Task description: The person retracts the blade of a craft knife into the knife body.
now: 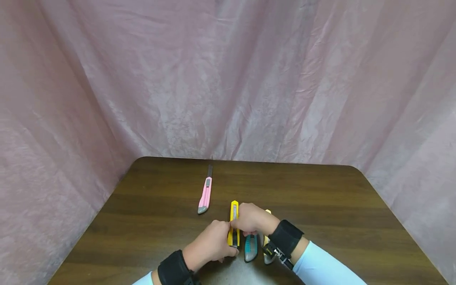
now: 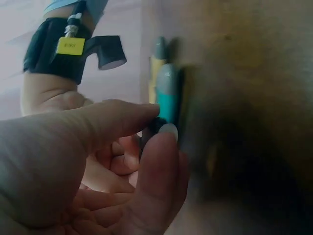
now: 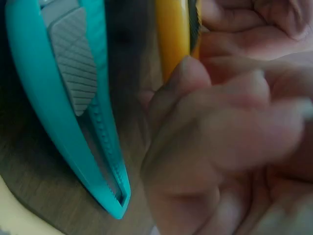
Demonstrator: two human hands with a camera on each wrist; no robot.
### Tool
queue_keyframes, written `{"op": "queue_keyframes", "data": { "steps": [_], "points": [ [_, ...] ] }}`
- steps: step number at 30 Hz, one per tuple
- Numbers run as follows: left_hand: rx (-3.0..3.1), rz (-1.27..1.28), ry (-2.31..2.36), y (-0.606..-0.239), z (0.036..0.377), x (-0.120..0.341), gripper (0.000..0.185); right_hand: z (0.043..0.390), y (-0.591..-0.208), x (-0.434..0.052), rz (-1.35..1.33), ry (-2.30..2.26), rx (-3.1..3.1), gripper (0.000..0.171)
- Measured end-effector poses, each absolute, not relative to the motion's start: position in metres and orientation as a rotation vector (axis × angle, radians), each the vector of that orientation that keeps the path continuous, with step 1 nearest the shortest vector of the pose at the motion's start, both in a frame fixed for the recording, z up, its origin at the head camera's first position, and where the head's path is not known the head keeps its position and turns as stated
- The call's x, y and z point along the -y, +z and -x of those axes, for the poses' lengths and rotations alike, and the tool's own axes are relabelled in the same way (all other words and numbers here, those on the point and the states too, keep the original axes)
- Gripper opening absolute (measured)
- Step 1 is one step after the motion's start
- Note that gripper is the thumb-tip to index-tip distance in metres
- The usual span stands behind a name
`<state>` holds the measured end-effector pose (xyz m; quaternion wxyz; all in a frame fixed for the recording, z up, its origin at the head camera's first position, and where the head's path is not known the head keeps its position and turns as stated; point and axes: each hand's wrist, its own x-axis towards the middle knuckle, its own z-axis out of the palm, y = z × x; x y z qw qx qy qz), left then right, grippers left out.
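Yellow cutter [image 1: 233,223] gripped between both hands [image 1: 231,233], on table [image 1: 320,206].

A dark brown wooden table with rounded corners [image 1: 320,198] stands against a backdrop of wrinkled pale pink fabric [image 1: 228,79], which drapes behind it and folds along both sides. Soft, even light falls across the cloth and leaves a dull sheen on the wood grain.
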<state>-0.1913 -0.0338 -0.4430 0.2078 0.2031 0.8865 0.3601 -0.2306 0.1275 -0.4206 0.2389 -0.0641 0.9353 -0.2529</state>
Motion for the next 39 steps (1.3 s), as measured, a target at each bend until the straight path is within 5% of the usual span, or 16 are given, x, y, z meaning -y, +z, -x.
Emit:
{"op": "queue_keyframes", "data": {
  "steps": [16,39],
  "points": [
    [-2.686,-0.675,0.548,-0.45,0.187,0.024,0.033,0.232,-0.425,-0.122,0.168,-0.509,-2.558,0.031],
    [-2.575,-0.603,0.65,-0.439,0.183,0.028,0.043,0.231,-0.422,-0.125,0.206,-0.498,-2.593,0.041]
  ]
}}
